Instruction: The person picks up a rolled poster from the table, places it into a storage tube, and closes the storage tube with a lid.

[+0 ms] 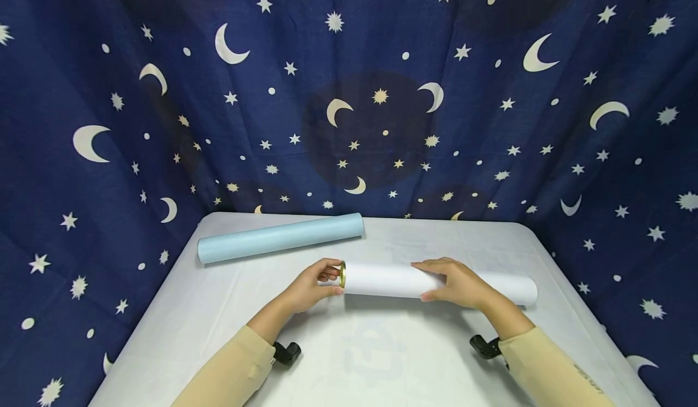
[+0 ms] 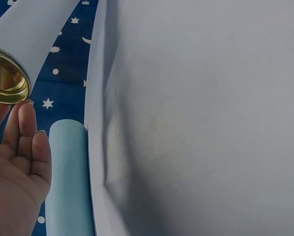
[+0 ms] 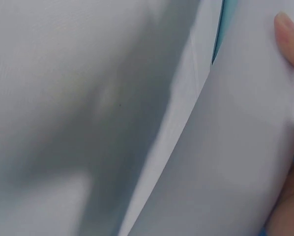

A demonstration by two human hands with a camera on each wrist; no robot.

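A white cardboard tube (image 1: 384,278) lies crosswise in front of me, with a gold metal cap (image 2: 10,78) at its left end. Thumb and fingertips of my left hand (image 1: 311,287) pinch the cap's rim; the other fingers are half curled below it in the left wrist view. From above, my right hand (image 1: 457,283) grips the tube right of its middle, thumb on the near side and fingers over the far side. In the right wrist view the tube's white wall (image 3: 225,142) fills much of the right side, with the thumb (image 3: 289,39) against it.
Behind and to the left, a light blue tube (image 1: 280,237) lies slanted on the white-covered table (image 1: 327,358). A dark blue curtain (image 1: 480,122) with moons and stars surrounds the table at the back and sides. Black wrist mounts (image 1: 287,353) sit under both sleeves.
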